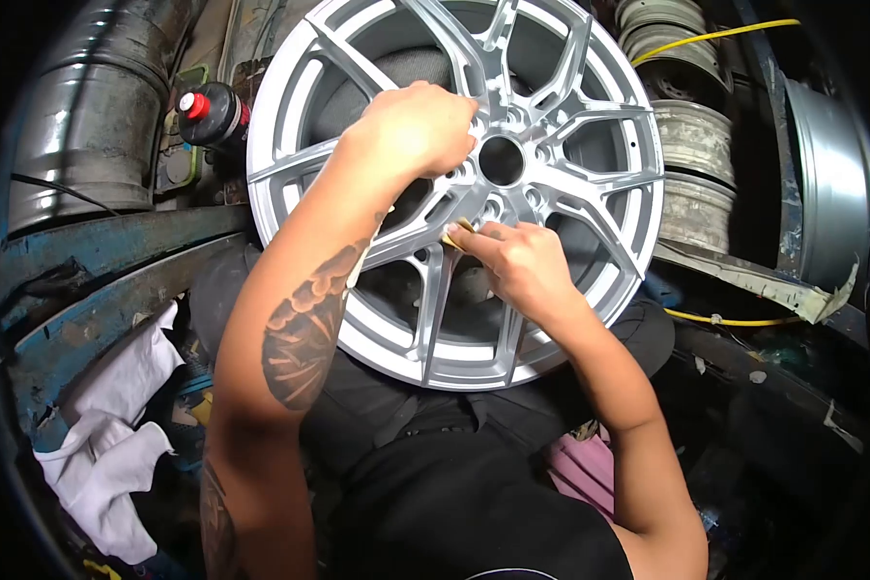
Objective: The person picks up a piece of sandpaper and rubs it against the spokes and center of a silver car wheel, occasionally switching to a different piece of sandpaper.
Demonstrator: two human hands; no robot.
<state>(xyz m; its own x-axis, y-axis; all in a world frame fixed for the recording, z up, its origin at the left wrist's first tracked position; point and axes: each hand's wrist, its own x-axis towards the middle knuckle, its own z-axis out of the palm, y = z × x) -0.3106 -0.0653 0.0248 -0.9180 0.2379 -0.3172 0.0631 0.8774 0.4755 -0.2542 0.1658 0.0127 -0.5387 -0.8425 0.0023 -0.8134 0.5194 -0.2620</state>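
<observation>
A silver alloy wheel [590, 208] with split spokes and patchy whitish areas rests over my lap, tilted toward me. My left hand [420, 126] is closed over a spoke at the left of the hub; its fingertips are mostly hidden. My right hand [527, 263] pinches a small folded yellowish piece of sandpaper [461, 232]. That piece touches a spoke just below the hub's centre hole [502, 160].
Stacked worn steel wheels [686, 145] stand at the right, beside a shiny curved metal rim [836, 184]. Metal drums [92, 135], a black bottle with a red cap [213, 114] and a blue metal beam [116, 261] are at the left. A white cloth [111, 464] hangs below.
</observation>
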